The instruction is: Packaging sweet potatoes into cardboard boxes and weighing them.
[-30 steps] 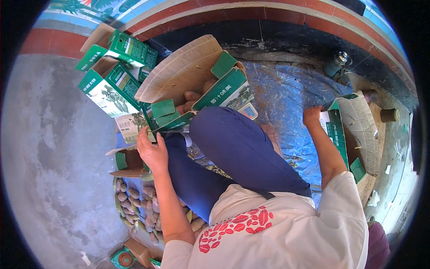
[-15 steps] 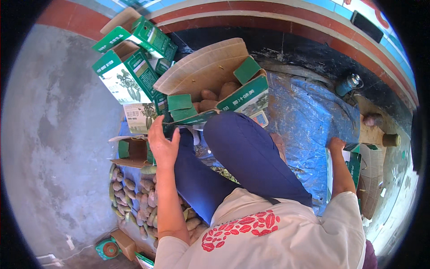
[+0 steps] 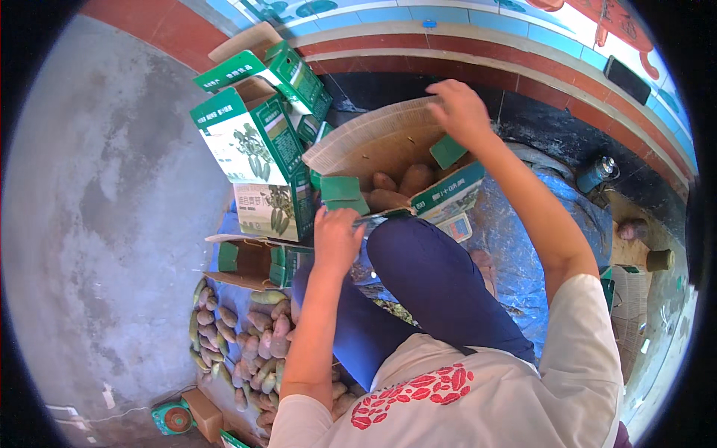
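Before my knees stands an open cardboard box [image 3: 448, 190], green and white outside, with its large brown flap [image 3: 366, 134] raised at the back. Several reddish-brown, root-like vegetables [image 3: 416, 179] lie inside it. My left hand [image 3: 337, 237] is at the box's near left edge, fingers bent over the rim; the fingertips are partly hidden. At the flap's upper right corner, my right hand [image 3: 464, 112] has its thumb and fingers on either side of the cardboard edge.
Green-and-white boxes [image 3: 261, 127] are stacked at the left, above a low open box [image 3: 250, 261]. Brown and green vegetables [image 3: 261, 336] lie piled on the floor. A blue tarp [image 3: 526, 216] covers the right side, with a flask [image 3: 596, 173] by the wall.
My right hand has come from the box at the far right to the raised flap. My left hand has moved from beside the box onto its near left edge. The view has shifted.
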